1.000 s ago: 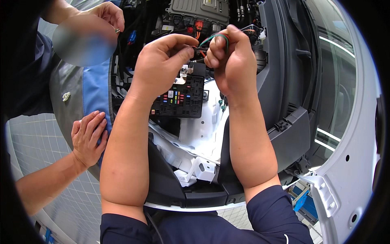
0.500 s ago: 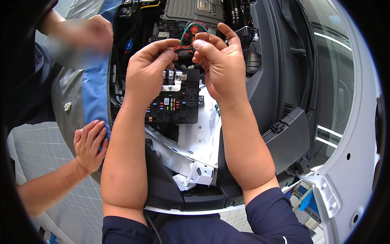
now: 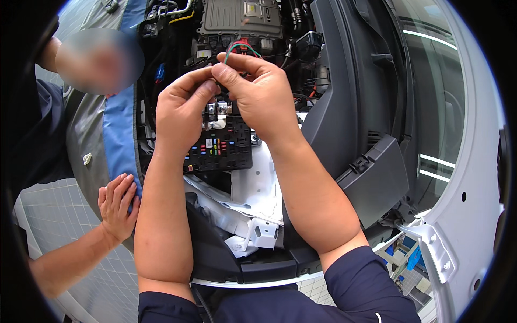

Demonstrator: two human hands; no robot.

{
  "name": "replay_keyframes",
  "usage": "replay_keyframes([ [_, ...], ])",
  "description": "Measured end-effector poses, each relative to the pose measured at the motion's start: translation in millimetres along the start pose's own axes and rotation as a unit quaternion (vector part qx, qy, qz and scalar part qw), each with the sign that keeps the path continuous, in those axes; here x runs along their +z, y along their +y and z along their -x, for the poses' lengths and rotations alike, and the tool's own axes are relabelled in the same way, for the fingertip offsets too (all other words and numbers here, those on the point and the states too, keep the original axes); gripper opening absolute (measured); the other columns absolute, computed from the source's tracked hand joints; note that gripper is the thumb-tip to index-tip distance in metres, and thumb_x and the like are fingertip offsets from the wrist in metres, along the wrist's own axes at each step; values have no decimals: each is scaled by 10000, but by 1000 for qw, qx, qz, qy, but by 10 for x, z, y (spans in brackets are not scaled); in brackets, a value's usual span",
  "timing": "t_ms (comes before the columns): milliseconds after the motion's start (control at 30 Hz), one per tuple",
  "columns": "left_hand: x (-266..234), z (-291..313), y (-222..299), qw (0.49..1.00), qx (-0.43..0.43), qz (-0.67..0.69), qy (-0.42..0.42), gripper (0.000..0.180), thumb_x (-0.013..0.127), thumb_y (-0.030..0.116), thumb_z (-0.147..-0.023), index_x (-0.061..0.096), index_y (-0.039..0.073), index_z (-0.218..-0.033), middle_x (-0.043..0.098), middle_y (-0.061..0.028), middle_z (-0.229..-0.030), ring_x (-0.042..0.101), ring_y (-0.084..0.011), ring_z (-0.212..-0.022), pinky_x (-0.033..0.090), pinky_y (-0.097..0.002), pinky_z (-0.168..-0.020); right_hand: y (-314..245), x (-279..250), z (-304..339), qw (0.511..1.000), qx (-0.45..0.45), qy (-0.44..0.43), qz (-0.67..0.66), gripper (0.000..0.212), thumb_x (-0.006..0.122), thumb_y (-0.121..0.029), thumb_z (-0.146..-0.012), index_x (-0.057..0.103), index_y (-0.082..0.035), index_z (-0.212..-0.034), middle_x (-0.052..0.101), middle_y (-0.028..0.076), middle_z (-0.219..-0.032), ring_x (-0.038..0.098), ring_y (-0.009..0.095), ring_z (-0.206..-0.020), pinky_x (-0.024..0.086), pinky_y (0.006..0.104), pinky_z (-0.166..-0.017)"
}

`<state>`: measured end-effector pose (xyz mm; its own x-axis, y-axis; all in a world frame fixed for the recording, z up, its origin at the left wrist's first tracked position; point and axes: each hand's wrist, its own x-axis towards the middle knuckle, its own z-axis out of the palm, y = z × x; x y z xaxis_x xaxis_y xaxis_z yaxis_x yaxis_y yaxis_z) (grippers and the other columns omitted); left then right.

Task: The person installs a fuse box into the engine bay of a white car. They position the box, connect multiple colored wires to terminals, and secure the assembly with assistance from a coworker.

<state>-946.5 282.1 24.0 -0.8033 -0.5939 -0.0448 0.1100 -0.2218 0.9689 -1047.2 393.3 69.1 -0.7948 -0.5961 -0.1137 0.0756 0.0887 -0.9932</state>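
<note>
Over the open engine bay my two hands meet, fingertips to fingertips. Thumb and forefinger of my right hand [image 3: 264,97] pinch a thin green wire [image 3: 228,51], which arches up with a red wire beside it. My left hand [image 3: 183,110] is closed at the same spot; what lies between its fingertips is hidden, though it seems to be the wire's end. Just below is a black fuse box [image 3: 237,153] with rows of small coloured fuses and metal terminals along its far edge, partly covered by my hands.
A grey metal housing [image 3: 237,21] sits at the far side, orange cabling near it. At left, a co-worker's hand [image 3: 119,207] rests on a blue-and-grey fender cover [image 3: 118,129]. Black trim [image 3: 377,177] and the windscreen [image 3: 436,107] lie to the right.
My right hand has moved left to my left hand and now pinches the green wire near it. The whole view has shifted slightly.
</note>
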Motion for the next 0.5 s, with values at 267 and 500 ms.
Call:
replay_keyframes([
  [267, -9, -16, -2, 998, -4, -49, -47, 184, 637, 48, -1015, 662, -43, -1173, 703, -33, -960, 661, -83, -866, 542, -237, -795, 74, 30, -4, 999, -36, -18, 1, 290, 656, -234, -1037, 762, 36, -1047, 697, 42, -804, 594, 78, -687, 483, 273, -612],
  [500, 97, 41, 65, 992, -94, -19, -78, 205, 572, 148, -1084, 710, -2, -1104, 634, 33, -796, 510, -30, -633, 403, -205, -553, 48, 55, 25, 997, 4, -60, -53, 293, 587, -208, -1056, 736, 35, -990, 690, 54, -764, 612, 97, -692, 485, 282, -592],
])
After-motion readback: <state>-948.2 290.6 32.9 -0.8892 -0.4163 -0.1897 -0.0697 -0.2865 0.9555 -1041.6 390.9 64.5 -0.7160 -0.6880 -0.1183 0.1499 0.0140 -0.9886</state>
